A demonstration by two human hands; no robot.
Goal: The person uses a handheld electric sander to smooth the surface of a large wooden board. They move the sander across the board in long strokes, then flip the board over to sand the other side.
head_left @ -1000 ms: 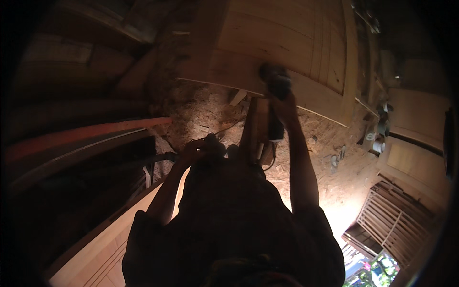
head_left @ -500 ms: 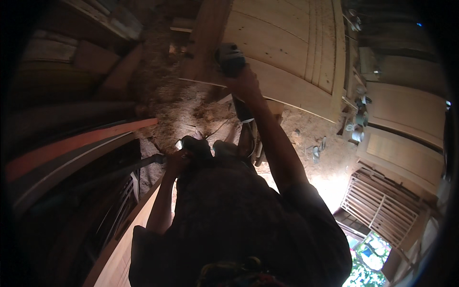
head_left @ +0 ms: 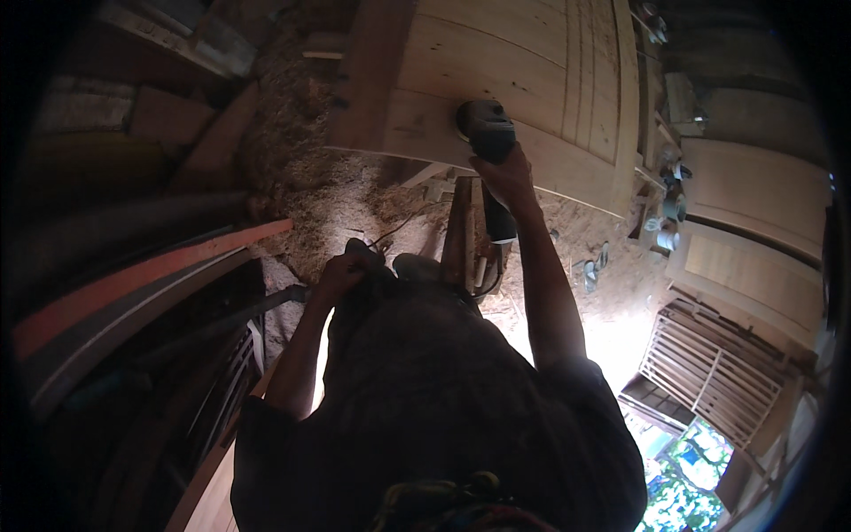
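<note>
My right hand (head_left: 507,180) is wrapped around the body of an angle grinder (head_left: 490,133). The grinder's round head rests on or just over the near part of a large pale wooden door panel (head_left: 479,53), which has grooved lines along its right side. A strip along the panel's left end is darker. The disc under the head is mostly hidden. Down by my body, my left hand (head_left: 346,273) lies against the dark clothing near my leg, away from the panel. Shadow hides its fingers.
Wood shavings and dust (head_left: 310,177) cover the floor. Long boards, one with an orange edge (head_left: 160,270), stand at the left. Wooden panels (head_left: 753,199) and a slatted wooden frame (head_left: 709,372) stand at the right. A wooden support (head_left: 456,235) is below the panel's near edge.
My right hand and the grinder have moved right and slightly nearer along the panel. My left hand has shifted a little up by my leg.
</note>
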